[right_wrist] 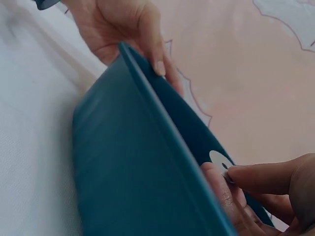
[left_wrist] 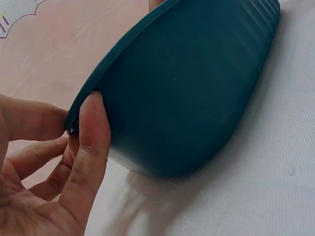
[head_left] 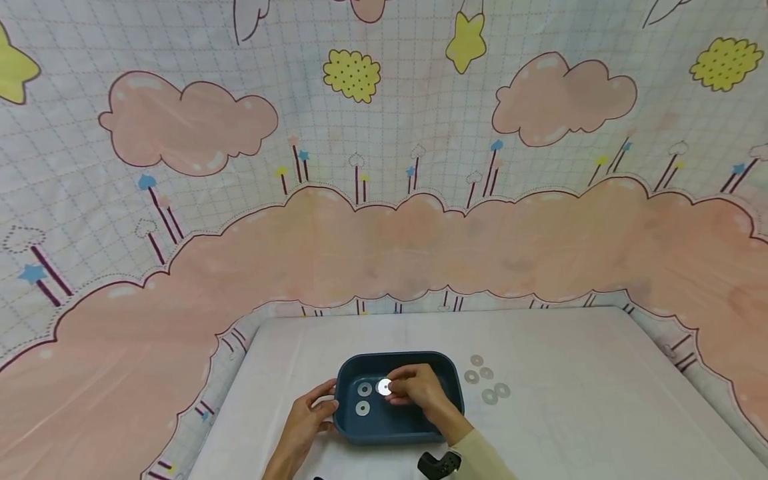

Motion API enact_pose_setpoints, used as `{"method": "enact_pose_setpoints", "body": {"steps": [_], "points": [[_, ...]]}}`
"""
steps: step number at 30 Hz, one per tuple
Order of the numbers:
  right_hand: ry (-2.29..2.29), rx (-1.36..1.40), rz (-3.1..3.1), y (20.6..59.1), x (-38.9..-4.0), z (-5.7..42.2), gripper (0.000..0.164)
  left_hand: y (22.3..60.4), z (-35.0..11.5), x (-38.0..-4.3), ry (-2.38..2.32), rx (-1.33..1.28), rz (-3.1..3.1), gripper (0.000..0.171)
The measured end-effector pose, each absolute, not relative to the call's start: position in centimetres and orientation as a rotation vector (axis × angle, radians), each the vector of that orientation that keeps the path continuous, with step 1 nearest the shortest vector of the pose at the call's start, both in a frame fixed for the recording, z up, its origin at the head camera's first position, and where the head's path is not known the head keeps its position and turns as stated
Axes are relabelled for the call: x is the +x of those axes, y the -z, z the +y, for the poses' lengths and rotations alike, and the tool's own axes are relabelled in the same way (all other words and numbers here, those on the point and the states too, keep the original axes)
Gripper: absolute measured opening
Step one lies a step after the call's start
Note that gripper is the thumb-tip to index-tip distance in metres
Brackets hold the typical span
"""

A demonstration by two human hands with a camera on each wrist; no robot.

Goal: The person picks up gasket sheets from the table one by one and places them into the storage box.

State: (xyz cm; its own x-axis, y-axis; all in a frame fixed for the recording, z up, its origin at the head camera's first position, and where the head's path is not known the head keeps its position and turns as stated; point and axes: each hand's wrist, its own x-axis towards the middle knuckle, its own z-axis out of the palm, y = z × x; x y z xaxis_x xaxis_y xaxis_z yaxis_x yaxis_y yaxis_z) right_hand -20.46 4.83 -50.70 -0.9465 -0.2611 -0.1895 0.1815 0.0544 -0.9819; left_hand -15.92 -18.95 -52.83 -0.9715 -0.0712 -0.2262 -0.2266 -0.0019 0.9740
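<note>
A dark blue rectangular tray [head_left: 390, 439] stands on the white table. My left hand [head_left: 305, 421] grips its left end; in the left wrist view the thumb [left_wrist: 93, 123] presses the outer wall under the rim and the fingers lie on the other side. Inside the tray, my right hand [head_left: 421, 389] pinches a flat silver washer [head_left: 385, 387] between thumb and fingertips. That washer [right_wrist: 219, 160] shows its centre hole in the right wrist view. To its left, two more washers, one upper [head_left: 364, 389] and one lower [head_left: 363, 408], lie on the tray floor.
Several loose washers [head_left: 471, 377] lie on the white table [head_left: 576, 413] just right of the tray. A patterned cloth [head_left: 390, 247] with clouds and stars hangs behind the table. A black device [head_left: 439, 465] sits at the right wrist.
</note>
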Motion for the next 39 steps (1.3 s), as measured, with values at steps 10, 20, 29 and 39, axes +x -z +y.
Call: {"method": "enact_pose_setpoints", "body": {"steps": [10, 20, 29, 39], "points": [[1.867, -0.089, 2.018, 51.4, -20.6, 3.6, 0.021, 53.1, -19.1, -16.0, -2.144, -0.286, 2.123, 0.051], [1.755, -0.039, 2.087, 51.8, -20.8, 3.0, 0.015, 52.9, -19.0, -16.0, -2.144, -0.296, 2.131, 0.05], [1.649, -0.03, 2.205, 51.5, -20.5, 2.5, 0.016, 52.8, -19.0, -16.0, -2.149, -0.305, 2.131, 0.05], [1.603, -0.014, 2.28, 51.4, -20.3, 2.6, 0.015, 52.8, -18.9, -15.9, -2.144, -0.307, 2.117, 0.051]]}}
